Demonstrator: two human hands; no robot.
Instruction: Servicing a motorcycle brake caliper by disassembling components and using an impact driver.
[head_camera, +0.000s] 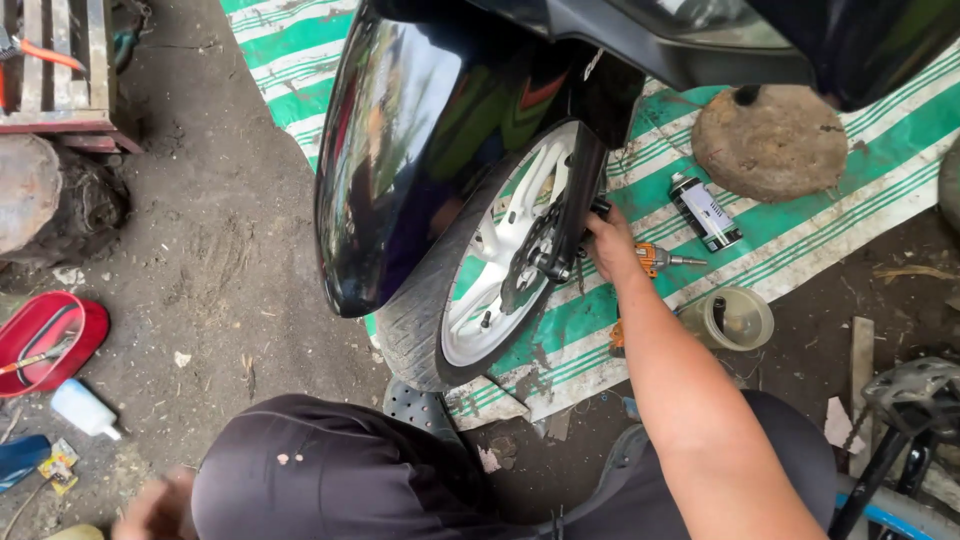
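Observation:
My right hand (610, 245) reaches to the front wheel (480, 280) of a motorcycle, fingers closed on a part by the fork leg (578, 195) near the axle and brake disc. The wheel has a white rim and a worn tyre under a glossy black mudguard (385, 150). My left hand (155, 510) is low at the bottom left by my knee, blurred; what it holds, if anything, cannot be told.
A green-and-white striped mat (800, 215) lies under the wheel with a spray can (705, 212), an orange-handled tool (655, 260), a clear plastic cup (740, 318) and a round stone (770, 142). A red bowl (45, 340) and white bottle (85, 410) sit at left.

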